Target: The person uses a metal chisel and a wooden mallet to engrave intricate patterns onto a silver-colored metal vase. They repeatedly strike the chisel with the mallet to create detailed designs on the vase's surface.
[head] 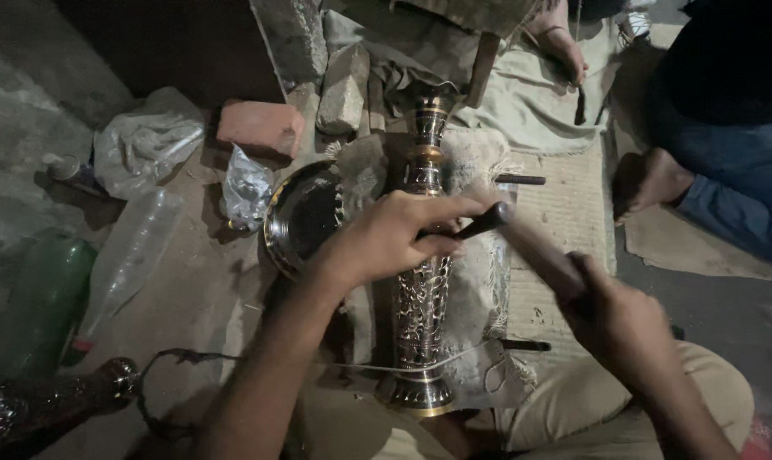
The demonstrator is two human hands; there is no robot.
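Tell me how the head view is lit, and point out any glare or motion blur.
Head view: dim overall, corners falling into deep shadow; glare glints off the engraved metal vase and the round metal dish; the wooden stick in the right hand is motion-blurred, while the left hand looks sharp.

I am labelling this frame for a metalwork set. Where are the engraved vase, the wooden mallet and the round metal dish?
engraved vase (421, 317), head view, on its patterned lower body.
wooden mallet (541, 247), head view, on the pale wooden head.
round metal dish (302, 217), head view, on its dark inner face.
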